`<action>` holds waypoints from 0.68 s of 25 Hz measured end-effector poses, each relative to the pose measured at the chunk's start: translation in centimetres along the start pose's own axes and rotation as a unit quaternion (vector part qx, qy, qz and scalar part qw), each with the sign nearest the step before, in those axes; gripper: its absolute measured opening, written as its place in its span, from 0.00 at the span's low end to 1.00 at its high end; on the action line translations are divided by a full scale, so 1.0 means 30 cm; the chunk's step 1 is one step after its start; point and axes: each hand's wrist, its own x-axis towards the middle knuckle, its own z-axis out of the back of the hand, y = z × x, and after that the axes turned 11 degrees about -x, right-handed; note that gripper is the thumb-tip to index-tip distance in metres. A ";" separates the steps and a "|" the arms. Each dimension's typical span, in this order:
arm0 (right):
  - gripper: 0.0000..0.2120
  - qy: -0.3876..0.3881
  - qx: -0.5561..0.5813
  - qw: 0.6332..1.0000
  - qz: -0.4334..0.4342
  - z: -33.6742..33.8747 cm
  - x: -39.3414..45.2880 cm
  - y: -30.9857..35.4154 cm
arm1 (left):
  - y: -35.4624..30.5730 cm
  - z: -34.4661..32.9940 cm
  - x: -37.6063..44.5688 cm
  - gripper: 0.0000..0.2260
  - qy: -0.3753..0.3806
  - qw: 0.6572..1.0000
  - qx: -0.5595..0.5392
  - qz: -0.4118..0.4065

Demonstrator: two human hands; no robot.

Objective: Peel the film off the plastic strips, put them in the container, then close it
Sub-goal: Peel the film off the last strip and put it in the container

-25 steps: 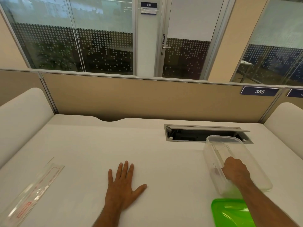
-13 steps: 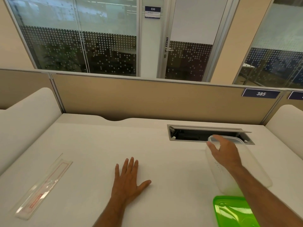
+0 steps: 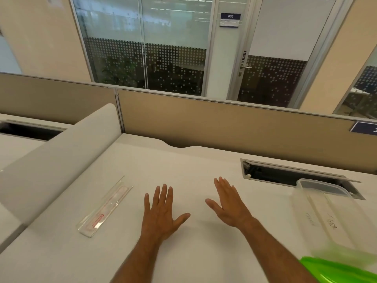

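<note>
White counter (image 3: 204, 160) fills the lower frame. Clear container (image 3: 326, 211), right, is open; its green lid (image 3: 336, 270) lies lower right. The strip (image 3: 106, 207), left of centre, looks light, stiff and slippery (best lifted at an end edge). Left hand (image 3: 161, 213) lies flat, fingers spread; right hand (image 3: 228, 207) hovers, fingers straight, empty.

Two hands (image 3: 161, 213), one strip (image 3: 105, 208), one container (image 3: 326, 213), one lid (image 3: 338, 269).
</note>
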 end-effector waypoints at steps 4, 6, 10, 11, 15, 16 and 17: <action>0.37 0.024 0.005 0.997 0.067 -0.055 0.061 0.194 | 0.148 0.062 -0.043 0.49 -0.017 0.999 0.004 0.047; 0.36 0.030 0.007 0.995 0.096 -0.068 0.093 0.279 | 0.213 0.095 -0.060 0.49 -0.025 0.997 0.015 0.066; 0.36 0.040 0.002 0.989 0.141 -0.082 0.164 0.429 | 0.318 0.160 -0.083 0.50 -0.054 0.994 0.031 0.090; 0.36 0.041 0.002 0.988 0.152 -0.086 0.187 0.466 | 0.345 0.175 -0.087 0.51 -0.063 0.993 0.026 0.094; 0.34 0.034 -0.020 0.980 0.196 -0.106 0.288 0.604 | 0.440 0.220 -0.082 0.45 -0.079 0.990 0.025 0.114; 0.33 0.030 -0.029 0.977 0.209 -0.114 0.315 0.641 | 0.465 0.225 -0.079 0.40 -0.078 0.989 0.027 0.122; 0.33 0.026 -0.040 0.974 0.222 -0.121 0.341 0.674 | 0.486 0.229 -0.077 0.37 -0.082 0.988 0.027 0.127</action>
